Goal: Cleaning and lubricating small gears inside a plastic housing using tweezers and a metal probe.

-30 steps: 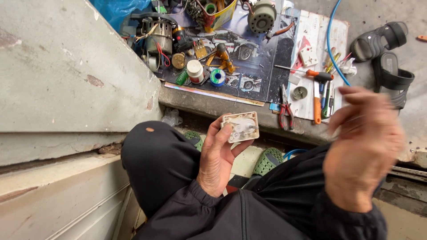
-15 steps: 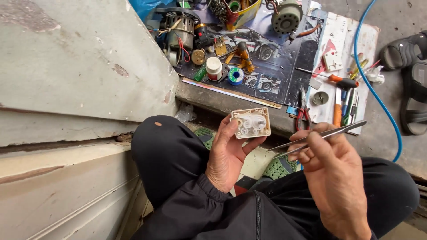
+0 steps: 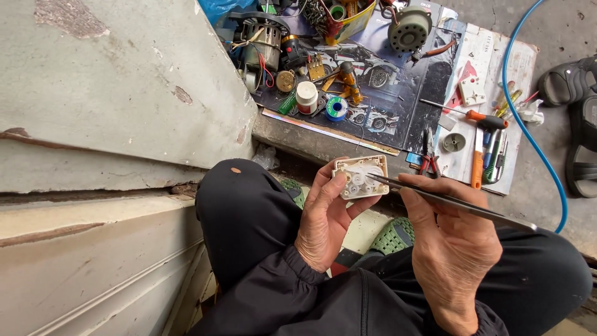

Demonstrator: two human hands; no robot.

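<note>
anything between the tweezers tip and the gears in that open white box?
Nothing visible. The left hand holds the small white gearbox open side up, and the tweezers in the right hand reach in from the right, tip already at the white gears, no cover or finger across.

In front of you, the grey concrete floor (image 3: 547, 25) carries a dark glossy car poster (image 3: 373, 93) and a white printed sheet (image 3: 491, 56), a looping blue hose (image 3: 528, 124), and what look like black sandals (image 3: 575, 112).
</note>
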